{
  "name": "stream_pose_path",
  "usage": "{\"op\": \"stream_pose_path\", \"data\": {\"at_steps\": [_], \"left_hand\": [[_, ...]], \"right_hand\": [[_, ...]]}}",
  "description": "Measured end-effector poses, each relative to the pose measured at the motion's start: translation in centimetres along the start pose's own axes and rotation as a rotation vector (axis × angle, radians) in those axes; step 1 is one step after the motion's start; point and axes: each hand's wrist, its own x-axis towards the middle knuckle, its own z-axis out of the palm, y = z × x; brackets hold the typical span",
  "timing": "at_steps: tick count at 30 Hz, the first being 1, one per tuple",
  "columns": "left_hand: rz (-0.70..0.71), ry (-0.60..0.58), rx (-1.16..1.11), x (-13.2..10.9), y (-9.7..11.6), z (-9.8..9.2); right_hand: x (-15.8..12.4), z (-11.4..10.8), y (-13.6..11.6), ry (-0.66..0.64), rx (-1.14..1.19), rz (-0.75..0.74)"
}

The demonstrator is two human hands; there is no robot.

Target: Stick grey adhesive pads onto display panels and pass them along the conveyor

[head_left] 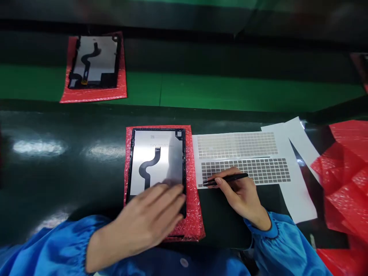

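Note:
A tablet panel [156, 161] with a black S-shaped flex cable lies face down on a red bubble-wrap sheet [193, 214] in front of me. My left hand [149, 220] rests flat on the panel's near end, fingers stretched out. My right hand [240, 191] pinches black tweezers [230, 178], their tip touching the left end of the lower sticker sheet [258, 170], a grid of small grey rectangles. A second, paler sticker sheet [235, 145] lies just behind it.
A second panel [94, 61] on red bubble wrap [93, 94] lies on the green conveyor belt [230, 92] at the back left. White backing paper [296, 191] sits under the sticker sheets. A pile of red bubble wrap [345, 180] fills the right side.

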Motion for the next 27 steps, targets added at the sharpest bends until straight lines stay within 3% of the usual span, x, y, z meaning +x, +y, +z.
{"op": "stream_pose_path", "data": {"at_steps": [3,7,19,24,27], "left_hand": [[0.188,-0.158,0.125,1.8,1.9,2.0],[0.187,-0.262,0.172,2.6,2.7,3.7],[0.142,-0.289,0.148,2.8,2.7,3.6],[0.148,-0.279,0.144,3.0,2.6,3.2],[0.154,-0.282,0.124,3.2,2.3,3.1]], "right_hand": [[0.1,0.0,-0.1,-0.005,-0.019,-0.005],[0.1,0.0,-0.2,-0.022,-0.058,-0.046],[0.1,-0.3,0.0,-0.062,-0.053,-0.010],[0.6,-0.3,-0.8,-0.055,0.184,0.090],[1.3,-0.2,-1.7,-0.017,0.299,0.078]]}}
